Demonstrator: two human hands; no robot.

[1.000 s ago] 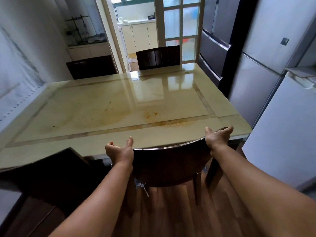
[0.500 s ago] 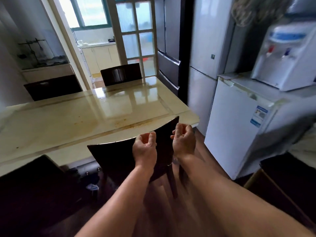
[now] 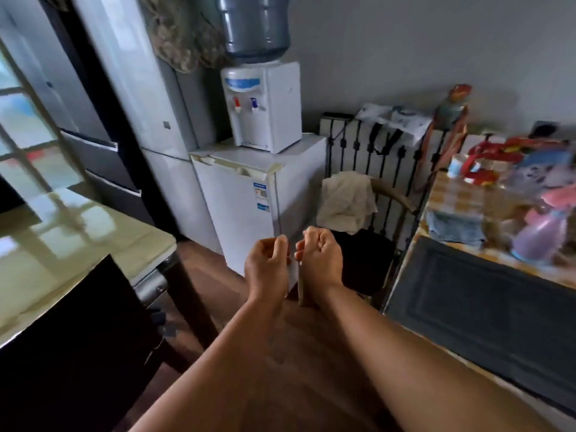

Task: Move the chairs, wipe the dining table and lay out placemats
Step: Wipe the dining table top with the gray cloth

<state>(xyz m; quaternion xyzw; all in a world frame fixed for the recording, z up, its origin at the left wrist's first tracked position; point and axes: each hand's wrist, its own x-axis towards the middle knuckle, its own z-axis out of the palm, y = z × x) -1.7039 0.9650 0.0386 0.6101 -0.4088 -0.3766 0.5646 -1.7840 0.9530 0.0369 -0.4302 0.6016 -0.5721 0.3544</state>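
The glossy beige dining table (image 3: 78,244) fills the left side, and its corner points toward the room's middle. A dark chair (image 3: 71,353) stands against the table's near edge at lower left. My left hand (image 3: 268,266) and my right hand (image 3: 321,260) hover side by side over the wooden floor, right of the table corner. Their fingers are loosely curled and hold nothing. A pale cloth (image 3: 346,201) is draped over another chair (image 3: 364,260) with a dark seat, just beyond my hands. A dark grey mat (image 3: 483,307) lies on a side table at the right.
A small white fridge (image 3: 246,213) with a water dispenser (image 3: 265,107) on top stands straight ahead, beside a tall fridge (image 3: 140,104). Behind the cloth chair is a black-barred rack (image 3: 374,151). The side table's far end holds blurred clutter (image 3: 514,198). Bare wooden floor (image 3: 280,353) lies below my arms.
Both hands let go of the chair's backrest and came together in front of me. My view swung right, from the table to the small fridge and side table.
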